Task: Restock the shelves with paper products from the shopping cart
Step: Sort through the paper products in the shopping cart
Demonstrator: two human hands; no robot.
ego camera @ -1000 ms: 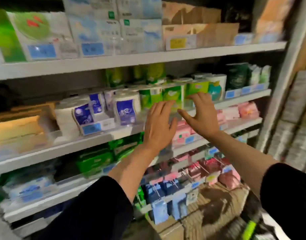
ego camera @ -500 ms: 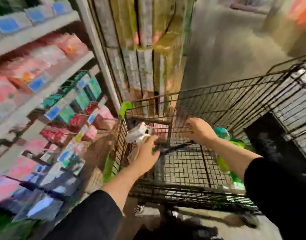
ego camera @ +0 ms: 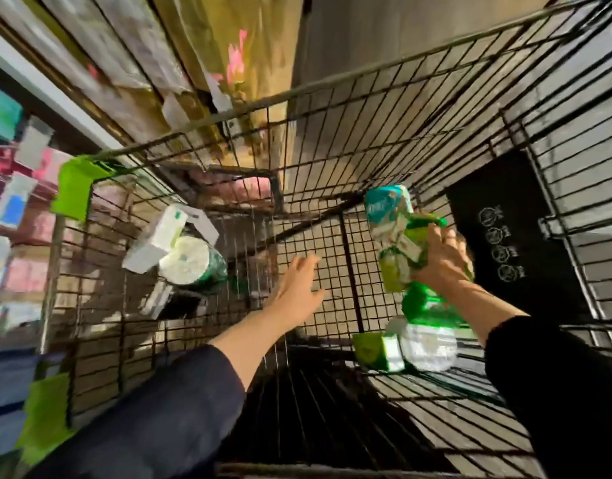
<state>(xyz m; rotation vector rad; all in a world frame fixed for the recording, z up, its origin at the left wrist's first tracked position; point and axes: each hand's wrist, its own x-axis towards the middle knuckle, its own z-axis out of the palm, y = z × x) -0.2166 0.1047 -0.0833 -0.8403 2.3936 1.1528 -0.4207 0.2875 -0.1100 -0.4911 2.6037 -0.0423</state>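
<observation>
We log the shopping cart (ego camera: pixel 349 140) first: black wire basket seen from above, filling most of the view, with green plastic guards at its left corners. To its left stand the shelves (ego camera: pixel 17 209), blurred, carrying pink and white packs. Beyond the cart's far rim is a stack of cardboard boxes (ego camera: pixel 200 46). A black panel (ego camera: pixel 512 236) with white symbols hangs on the cart's right wall.

Inside the basket, by the left wall, we note a toilet paper roll pack (ego camera: pixel 190 264) in dark green wrap, white roll end facing up, with a white tissue box (ego camera: pixel 159 240) leaning against it on its far-left side. Near the right wall, close to the near edge, lies a clear-wrapped green pack (ego camera: pixel 415 347) on the basket floor.

Right hand (ego camera: pixel 442 261): fingers curled round a bundle of green and teal tissue packs (ego camera: pixel 397 236), held up off the floor by the right wall. A further bright green pack shows just below the wrist; we cannot tell whether it belongs to the bundle.

Left hand (ego camera: pixel 297 288): fingers straight and spread, holding nothing, over the middle of the basket floor, apart from the roll pack.

Both sleeves are dark.
</observation>
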